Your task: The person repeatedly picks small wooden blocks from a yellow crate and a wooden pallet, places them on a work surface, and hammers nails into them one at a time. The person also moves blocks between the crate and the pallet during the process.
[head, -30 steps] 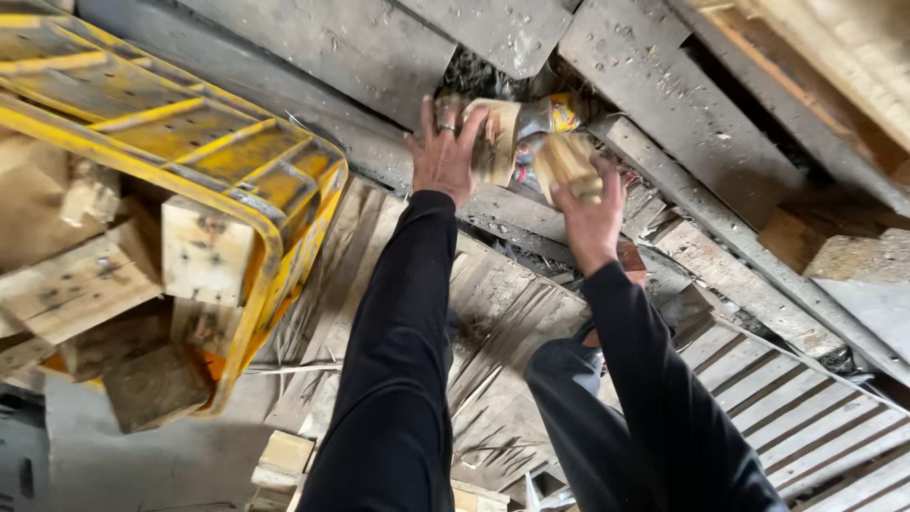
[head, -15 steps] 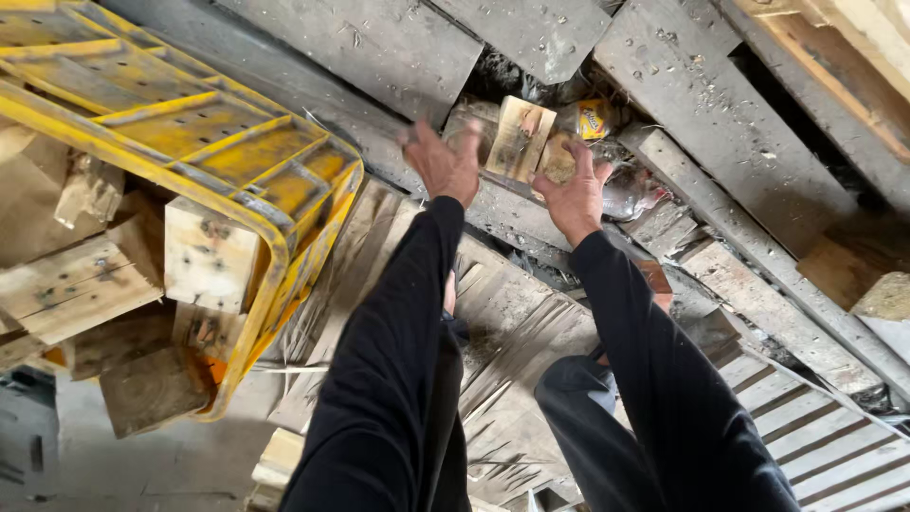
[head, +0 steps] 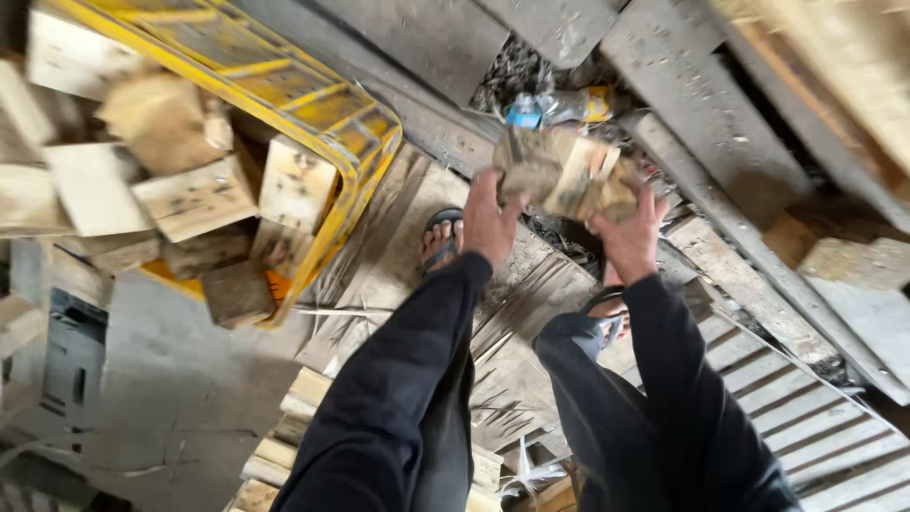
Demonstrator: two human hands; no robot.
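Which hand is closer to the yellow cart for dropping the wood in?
Probably the left hand. It holds the wood blocks on the side nearer the yellow cart; the right hand is farther away.

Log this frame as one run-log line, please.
left hand: on wood blocks | right hand: on same blocks | blocks: lifted, off floor | left of hands: yellow cart, wood offcuts inside

Landmark: the yellow metal cart (head: 322, 104), upper left of my view.
In the cart: rough wood blocks (head: 199, 194), piled loose.
Right of the cart: grey weathered planks (head: 682, 85), running diagonally.
Below the cart: grey concrete floor (head: 180, 379).
Beneath me, right of the cart: worn wooden slats (head: 512, 313).
Light: flat daylight.
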